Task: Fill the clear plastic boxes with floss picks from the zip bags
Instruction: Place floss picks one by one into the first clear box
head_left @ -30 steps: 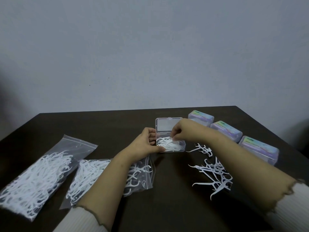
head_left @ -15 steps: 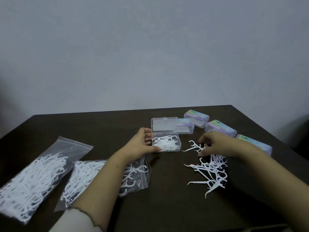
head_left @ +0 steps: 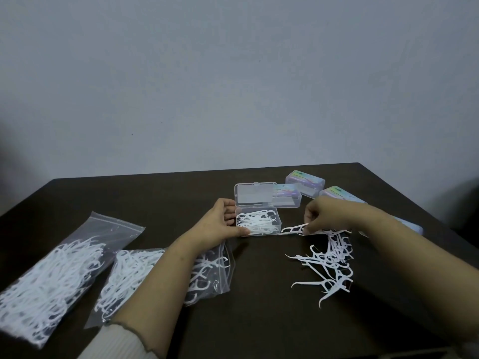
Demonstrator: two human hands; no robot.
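Now a floss pick [head_left: 294, 229] has been lifted off the loose pile [head_left: 328, 265] by the right hand [head_left: 328, 216], fingers pinched on its handle, just beside the open clear box [head_left: 259, 224]. That box, about half filled with white picks, is steadied on the tabletop [head_left: 259, 320] by the left hand [head_left: 220, 224], thumb and fingers clamped on its left end. 2 zip bags [head_left: 46, 275] lie well left.

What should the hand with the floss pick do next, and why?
Probably carry it left and drop it into the open box. The right hand pinches a floss pick just beside that box, the lid stands up, and the left hand steadies it. The box looks only partly filled.
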